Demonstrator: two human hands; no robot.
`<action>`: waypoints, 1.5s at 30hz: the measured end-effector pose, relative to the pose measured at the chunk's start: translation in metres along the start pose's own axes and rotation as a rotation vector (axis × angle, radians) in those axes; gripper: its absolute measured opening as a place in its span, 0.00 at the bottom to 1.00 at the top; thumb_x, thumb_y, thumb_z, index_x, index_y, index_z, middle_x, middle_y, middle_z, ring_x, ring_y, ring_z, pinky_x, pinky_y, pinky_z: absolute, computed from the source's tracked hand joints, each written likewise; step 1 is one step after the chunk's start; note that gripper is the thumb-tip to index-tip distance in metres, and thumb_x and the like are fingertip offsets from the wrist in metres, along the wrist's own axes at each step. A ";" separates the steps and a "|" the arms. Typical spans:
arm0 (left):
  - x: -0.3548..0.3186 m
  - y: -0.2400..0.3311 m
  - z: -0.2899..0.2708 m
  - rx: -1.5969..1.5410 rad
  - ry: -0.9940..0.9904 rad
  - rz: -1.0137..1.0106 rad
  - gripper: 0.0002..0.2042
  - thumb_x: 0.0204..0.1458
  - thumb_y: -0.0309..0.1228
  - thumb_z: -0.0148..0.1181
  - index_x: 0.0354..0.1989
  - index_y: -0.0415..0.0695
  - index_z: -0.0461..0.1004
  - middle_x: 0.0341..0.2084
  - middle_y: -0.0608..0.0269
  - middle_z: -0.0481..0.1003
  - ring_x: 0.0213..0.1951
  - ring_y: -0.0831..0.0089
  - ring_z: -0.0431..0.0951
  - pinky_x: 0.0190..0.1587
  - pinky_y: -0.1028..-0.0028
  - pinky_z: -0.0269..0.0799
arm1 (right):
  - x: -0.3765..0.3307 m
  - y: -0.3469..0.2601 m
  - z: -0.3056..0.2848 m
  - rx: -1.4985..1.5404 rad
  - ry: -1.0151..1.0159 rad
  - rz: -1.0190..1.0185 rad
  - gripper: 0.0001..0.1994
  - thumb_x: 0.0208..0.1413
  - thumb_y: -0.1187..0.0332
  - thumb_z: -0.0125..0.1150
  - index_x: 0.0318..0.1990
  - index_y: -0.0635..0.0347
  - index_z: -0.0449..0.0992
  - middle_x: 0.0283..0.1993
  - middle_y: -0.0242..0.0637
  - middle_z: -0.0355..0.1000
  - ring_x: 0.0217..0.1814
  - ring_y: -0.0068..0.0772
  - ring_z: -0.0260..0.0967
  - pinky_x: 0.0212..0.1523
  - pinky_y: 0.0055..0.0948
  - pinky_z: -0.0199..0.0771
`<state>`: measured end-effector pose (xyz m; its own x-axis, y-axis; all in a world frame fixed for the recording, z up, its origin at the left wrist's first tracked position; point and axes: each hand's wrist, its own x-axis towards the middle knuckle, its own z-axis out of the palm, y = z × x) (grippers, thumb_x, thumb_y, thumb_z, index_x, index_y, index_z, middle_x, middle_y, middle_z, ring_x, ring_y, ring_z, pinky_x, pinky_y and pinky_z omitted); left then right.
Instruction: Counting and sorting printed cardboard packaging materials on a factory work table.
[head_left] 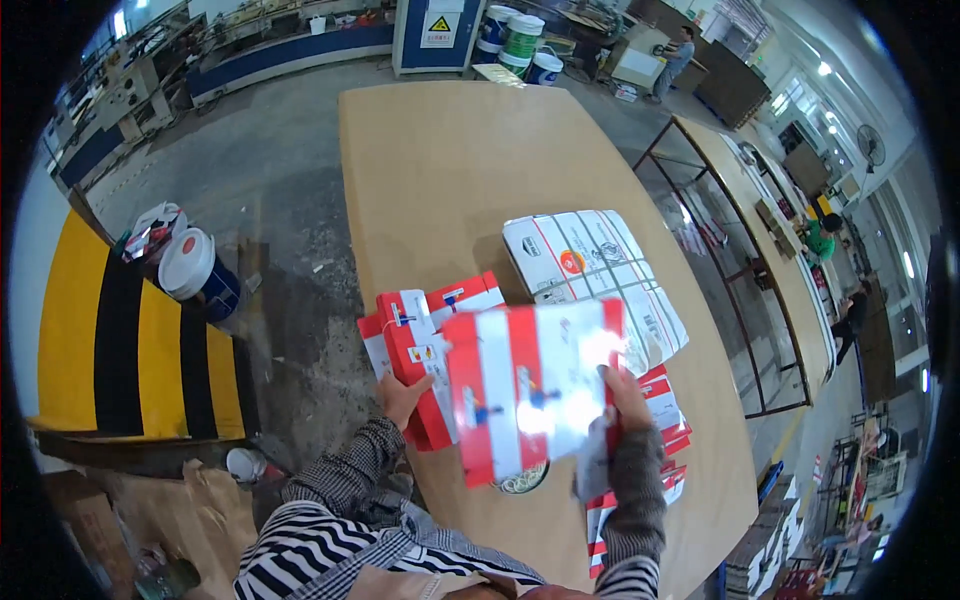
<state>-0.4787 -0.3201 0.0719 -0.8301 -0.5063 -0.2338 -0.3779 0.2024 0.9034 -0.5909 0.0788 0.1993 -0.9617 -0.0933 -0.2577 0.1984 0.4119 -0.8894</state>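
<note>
Holding a flat red-and-white carton blank (pixel 530 385) at lower centre, the right hand (pixel 628 398) pinches its right edge, while the left hand (pixel 402 396) grips the left side. It looks light, thin, floppy and glossy, so gripping opposite edges seems best.

One wooden table (pixel 450 160), one white strapped bundle (pixel 590 275), two hands (left (pixel 403 395), right (pixel 628 395)), one raised red-and-white carton (pixel 530 395), one white bucket (pixel 195 270)
</note>
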 end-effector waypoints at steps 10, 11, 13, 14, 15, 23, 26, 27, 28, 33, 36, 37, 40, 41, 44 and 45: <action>-0.029 -0.055 0.032 -0.407 -0.075 -0.096 0.22 0.58 0.32 0.56 0.59 0.39 0.63 0.52 0.57 0.70 0.55 0.61 0.69 0.56 0.64 0.65 | 0.170 0.050 0.227 -0.312 -0.184 0.060 0.42 0.47 0.34 0.60 0.47 0.75 0.74 0.47 0.58 0.74 0.52 0.49 0.73 0.51 0.40 0.71; -0.031 -0.050 0.025 -0.550 0.075 -0.175 0.22 0.57 0.32 0.57 0.58 0.38 0.64 0.53 0.56 0.70 0.55 0.60 0.70 0.56 0.63 0.65 | 0.169 0.048 0.240 -0.407 -0.173 0.065 0.45 0.45 0.31 0.58 0.47 0.76 0.74 0.48 0.61 0.73 0.54 0.53 0.71 0.53 0.41 0.70; -0.022 -0.066 0.010 -0.575 0.108 -0.169 0.24 0.54 0.31 0.61 0.59 0.38 0.64 0.54 0.54 0.70 0.55 0.60 0.70 0.56 0.63 0.65 | 0.169 0.033 0.262 -0.392 -0.193 0.056 0.46 0.44 0.30 0.58 0.47 0.76 0.74 0.48 0.61 0.73 0.54 0.54 0.71 0.53 0.41 0.70; -0.020 -0.069 0.002 -0.485 0.103 -0.126 0.24 0.54 0.31 0.61 0.58 0.38 0.65 0.53 0.56 0.70 0.55 0.62 0.70 0.56 0.64 0.65 | 0.168 0.024 0.266 -0.393 -0.183 0.055 0.47 0.43 0.29 0.58 0.47 0.75 0.74 0.48 0.61 0.73 0.53 0.55 0.71 0.53 0.41 0.70; -0.019 -0.072 -0.004 -0.395 0.091 -0.085 0.23 0.54 0.32 0.61 0.58 0.39 0.65 0.53 0.57 0.70 0.54 0.64 0.70 0.56 0.64 0.65 | 0.165 0.016 0.270 -0.383 -0.190 0.066 0.47 0.43 0.29 0.58 0.47 0.75 0.74 0.48 0.61 0.73 0.53 0.55 0.71 0.53 0.41 0.70; -0.069 -0.039 -0.035 -0.572 -0.037 -0.298 0.15 0.53 0.30 0.58 0.49 0.40 0.70 0.40 0.59 0.74 0.41 0.69 0.74 0.47 0.69 0.69 | 0.068 -0.011 0.199 -0.059 0.219 -0.374 0.19 0.59 0.55 0.57 0.46 0.64 0.75 0.42 0.45 0.74 0.47 0.41 0.71 0.48 0.35 0.70; -0.115 -0.064 -0.064 -0.364 -0.208 -0.485 0.11 0.54 0.31 0.57 0.44 0.40 0.71 0.31 0.62 0.74 0.31 0.74 0.74 0.36 0.73 0.71 | -0.015 0.018 0.180 0.157 0.051 -0.277 0.12 0.60 0.64 0.56 0.41 0.65 0.75 0.32 0.42 0.74 0.35 0.28 0.72 0.37 0.29 0.71; -0.123 -0.066 -0.057 -0.216 -0.391 -0.471 0.10 0.55 0.31 0.56 0.42 0.40 0.72 0.27 0.63 0.73 0.27 0.76 0.73 0.31 0.76 0.71 | -0.044 0.054 0.167 0.083 -0.007 -0.223 0.11 0.60 0.64 0.56 0.41 0.64 0.76 0.30 0.41 0.74 0.34 0.27 0.72 0.37 0.29 0.71; -0.134 -0.049 -0.031 -0.143 -0.552 -0.469 0.08 0.55 0.31 0.56 0.39 0.40 0.72 0.24 0.65 0.72 0.24 0.78 0.72 0.27 0.78 0.68 | -0.080 0.096 0.155 0.075 0.078 -0.221 0.11 0.60 0.65 0.56 0.40 0.64 0.76 0.29 0.39 0.73 0.32 0.26 0.71 0.37 0.29 0.71; -0.183 -0.017 0.111 0.049 -1.019 0.143 0.09 0.54 0.34 0.58 0.37 0.40 0.73 0.26 0.61 0.72 0.31 0.69 0.74 0.32 0.72 0.68 | -0.229 0.212 0.076 0.156 0.495 0.227 0.10 0.59 0.67 0.57 0.38 0.66 0.77 0.29 0.35 0.75 0.31 0.23 0.72 0.34 0.24 0.72; -0.203 0.019 0.217 0.283 -0.929 0.763 0.17 0.51 0.36 0.60 0.46 0.40 0.69 0.38 0.51 0.70 0.46 0.55 0.69 0.47 0.58 0.64 | -0.272 0.223 0.016 0.120 0.737 0.231 0.08 0.59 0.69 0.57 0.37 0.66 0.77 0.29 0.34 0.75 0.30 0.23 0.72 0.32 0.24 0.72; -0.210 0.036 0.250 0.252 -0.844 0.846 0.21 0.50 0.39 0.61 0.48 0.39 0.67 0.42 0.49 0.69 0.49 0.52 0.66 0.50 0.56 0.62 | -0.280 0.223 0.000 0.103 0.837 0.265 0.08 0.59 0.69 0.57 0.37 0.66 0.76 0.28 0.34 0.74 0.29 0.22 0.72 0.31 0.23 0.72; -0.223 0.077 0.349 0.397 -0.621 0.898 0.33 0.46 0.44 0.64 0.57 0.37 0.61 0.55 0.41 0.61 0.59 0.44 0.59 0.59 0.48 0.55 | -0.279 0.251 -0.045 0.081 0.878 0.253 0.07 0.55 0.69 0.60 0.35 0.65 0.77 0.27 0.36 0.73 0.30 0.25 0.70 0.30 0.24 0.70; -0.234 0.090 0.373 0.379 -0.615 0.905 0.33 0.46 0.44 0.64 0.57 0.37 0.61 0.55 0.41 0.61 0.59 0.44 0.59 0.59 0.48 0.55 | -0.278 0.255 -0.062 0.069 0.885 0.239 0.07 0.55 0.69 0.60 0.35 0.65 0.77 0.27 0.36 0.73 0.30 0.25 0.70 0.30 0.24 0.70; -0.262 0.113 0.434 0.854 -0.687 0.807 0.51 0.41 0.51 0.69 0.68 0.41 0.44 0.67 0.39 0.45 0.69 0.43 0.43 0.64 0.38 0.43 | -0.270 0.271 -0.117 -0.488 0.911 0.077 0.11 0.52 0.72 0.59 0.44 0.58 0.76 0.41 0.44 0.73 0.47 0.45 0.70 0.47 0.37 0.71; -0.266 0.115 0.446 0.849 -0.680 0.803 0.51 0.41 0.51 0.69 0.68 0.41 0.44 0.67 0.39 0.45 0.69 0.43 0.43 0.64 0.38 0.43 | -0.262 0.276 -0.135 -0.492 0.907 0.070 0.11 0.52 0.72 0.59 0.44 0.58 0.76 0.41 0.44 0.73 0.47 0.45 0.70 0.47 0.37 0.71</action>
<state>-0.4843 0.2114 0.0780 -0.8830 0.4578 -0.1042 0.3745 0.8205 0.4318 -0.3096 0.3390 0.0723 -0.7722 0.5798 0.2598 0.3565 0.7339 -0.5782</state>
